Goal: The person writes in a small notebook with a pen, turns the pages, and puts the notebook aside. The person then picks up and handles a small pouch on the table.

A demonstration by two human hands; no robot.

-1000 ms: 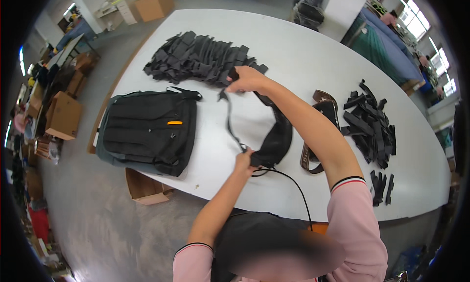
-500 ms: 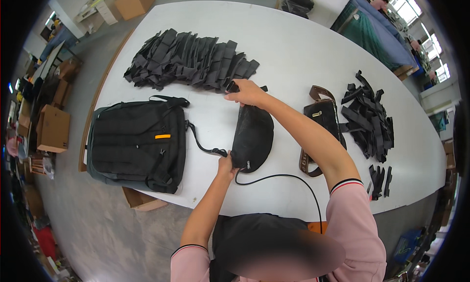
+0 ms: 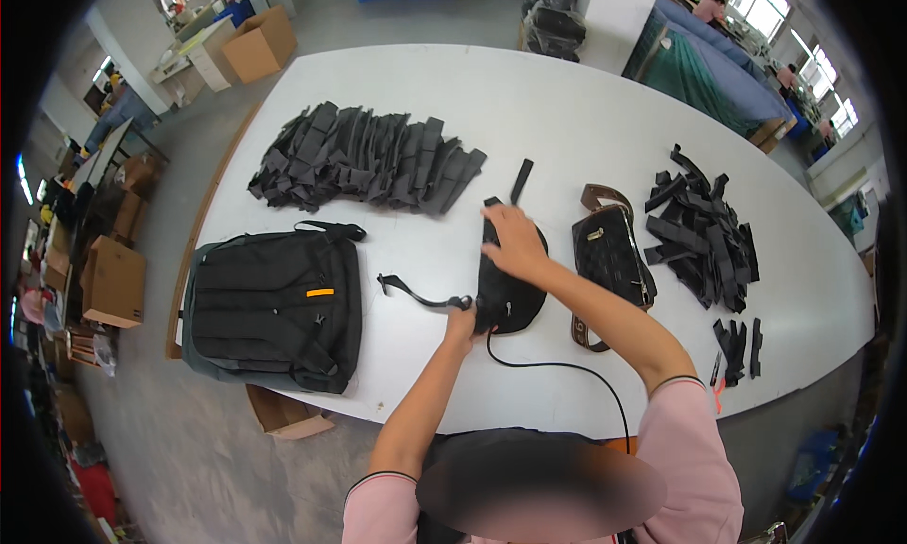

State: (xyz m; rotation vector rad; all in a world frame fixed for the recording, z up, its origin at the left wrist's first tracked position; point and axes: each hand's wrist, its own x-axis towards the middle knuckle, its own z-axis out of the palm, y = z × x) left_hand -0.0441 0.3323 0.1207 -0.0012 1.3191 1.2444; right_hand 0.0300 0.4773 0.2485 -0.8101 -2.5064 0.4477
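A black half-moon waist bag (image 3: 521, 300) lies on the white table in front of me, its curved side to the right. My left hand (image 3: 460, 325) grips its near end, where a black strap with a buckle (image 3: 408, 293) runs off to the left. Over the far half of the bag rests my right hand (image 3: 515, 241), palm down with fingers apart, hiding part of the zip edge. Just past the bag's far end lies a short black strap (image 3: 521, 181).
A black backpack (image 3: 274, 308) lies left. Beyond it is a heap of dark strips (image 3: 364, 156). Right of the waist bag sit a small black bag with a brown strap (image 3: 612, 251) and more dark strips (image 3: 704, 232). A black cord (image 3: 567, 362) curves toward me across the white table (image 3: 425, 383).
My right hand has let go of the waist bag's far end and moved back onto its body. The left hand still holds the near end. The whole view has shifted slightly.
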